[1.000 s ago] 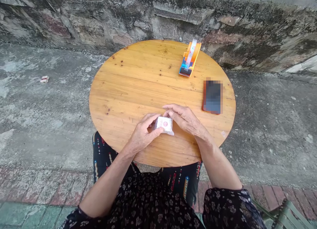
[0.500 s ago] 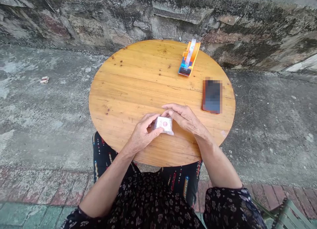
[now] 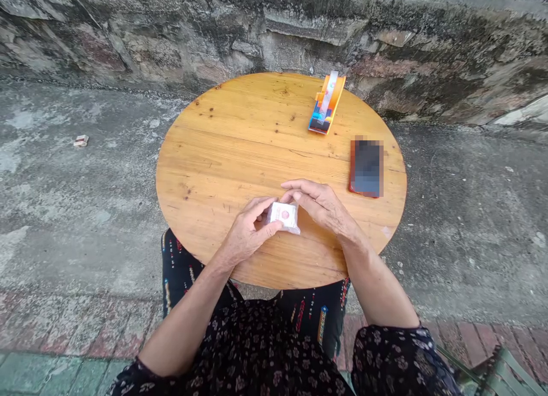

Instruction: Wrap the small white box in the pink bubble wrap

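A small white deck of cards with a pink mark on top sits low over the near part of a round wooden table. My left hand is closed around the deck's left side, thumb along its near edge. My right hand touches the deck's far right corner with its fingertips, fingers curled over it. Both forearms come in from the bottom, in dark flowered sleeves.
An orange and blue card box lies open at the table's far side. A phone in a red case lies flat at the right. A stone wall runs behind. Concrete ground surrounds the table, with a small scrap of litter at left.
Both hands and the deck stay in the same hold. Only the camera has tipped slightly, so the scene sits a little lower in view.
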